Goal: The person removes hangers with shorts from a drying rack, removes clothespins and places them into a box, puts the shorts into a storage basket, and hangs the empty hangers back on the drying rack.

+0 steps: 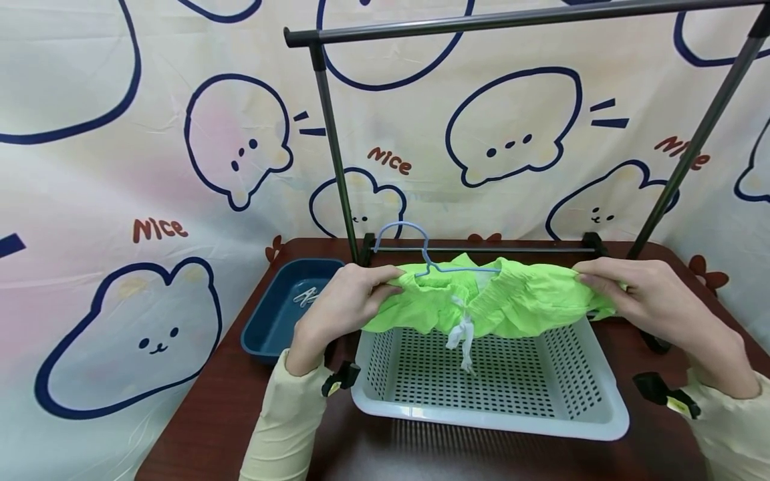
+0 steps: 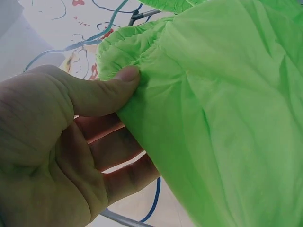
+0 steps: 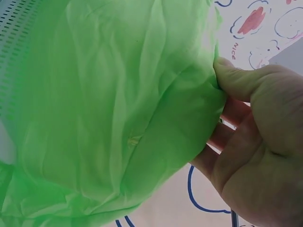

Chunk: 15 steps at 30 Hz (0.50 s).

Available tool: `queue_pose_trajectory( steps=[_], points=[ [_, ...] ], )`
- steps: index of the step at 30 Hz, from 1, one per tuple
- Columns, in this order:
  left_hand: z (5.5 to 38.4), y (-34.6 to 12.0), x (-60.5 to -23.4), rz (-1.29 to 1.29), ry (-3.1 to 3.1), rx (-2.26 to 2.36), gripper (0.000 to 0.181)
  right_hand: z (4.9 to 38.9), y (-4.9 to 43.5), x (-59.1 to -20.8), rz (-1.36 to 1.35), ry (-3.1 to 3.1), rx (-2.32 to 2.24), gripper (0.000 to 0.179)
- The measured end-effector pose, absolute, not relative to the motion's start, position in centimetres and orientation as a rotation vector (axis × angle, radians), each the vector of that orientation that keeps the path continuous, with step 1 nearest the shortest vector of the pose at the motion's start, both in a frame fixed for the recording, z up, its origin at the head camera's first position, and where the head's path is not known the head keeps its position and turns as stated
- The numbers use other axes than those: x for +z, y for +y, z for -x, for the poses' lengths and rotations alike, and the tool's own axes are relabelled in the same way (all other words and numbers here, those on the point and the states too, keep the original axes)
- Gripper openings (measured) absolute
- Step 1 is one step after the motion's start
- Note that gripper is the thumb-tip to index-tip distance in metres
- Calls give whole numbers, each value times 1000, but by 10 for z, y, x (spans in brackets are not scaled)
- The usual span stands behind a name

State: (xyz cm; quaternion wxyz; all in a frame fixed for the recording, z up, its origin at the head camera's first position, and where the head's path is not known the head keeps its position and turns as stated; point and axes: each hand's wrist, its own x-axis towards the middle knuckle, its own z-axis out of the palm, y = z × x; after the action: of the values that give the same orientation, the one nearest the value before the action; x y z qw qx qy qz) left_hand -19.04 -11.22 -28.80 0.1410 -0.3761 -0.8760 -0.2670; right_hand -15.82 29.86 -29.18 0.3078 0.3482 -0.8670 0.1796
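Note:
A lime-green garment point(image 1: 529, 300) with white ties point(image 1: 463, 334) at its middle is stretched sideways between both hands, above the basket. A thin blue hanger point(image 1: 426, 255) shows at the neck opening, its hook standing up and its bar partly inside the cloth. My left hand point(image 1: 349, 294) pinches the garment's left end, thumb on top; in the left wrist view the thumb presses on the cloth below a gathered edge. At the opposite end my right hand point(image 1: 646, 290) pinches the fabric between thumb and fingers, as the right wrist view also shows.
Below the garment stands a pale perforated plastic basket point(image 1: 481, 423) on the dark wooden table point(image 1: 204, 427). To the left is a blue tub point(image 1: 257, 334) holding white clips point(image 1: 307, 296). A metal clothes rack point(image 1: 457, 27) rises behind, in front of a printed curtain point(image 1: 234, 227).

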Motion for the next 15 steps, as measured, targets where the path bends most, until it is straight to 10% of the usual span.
queue_pose_trajectory(
  steps=[15],
  points=[
    [200,-122,-287,1087,-2533,-874,20,154,308,-286,-734,-2336,439,29]
  ],
)
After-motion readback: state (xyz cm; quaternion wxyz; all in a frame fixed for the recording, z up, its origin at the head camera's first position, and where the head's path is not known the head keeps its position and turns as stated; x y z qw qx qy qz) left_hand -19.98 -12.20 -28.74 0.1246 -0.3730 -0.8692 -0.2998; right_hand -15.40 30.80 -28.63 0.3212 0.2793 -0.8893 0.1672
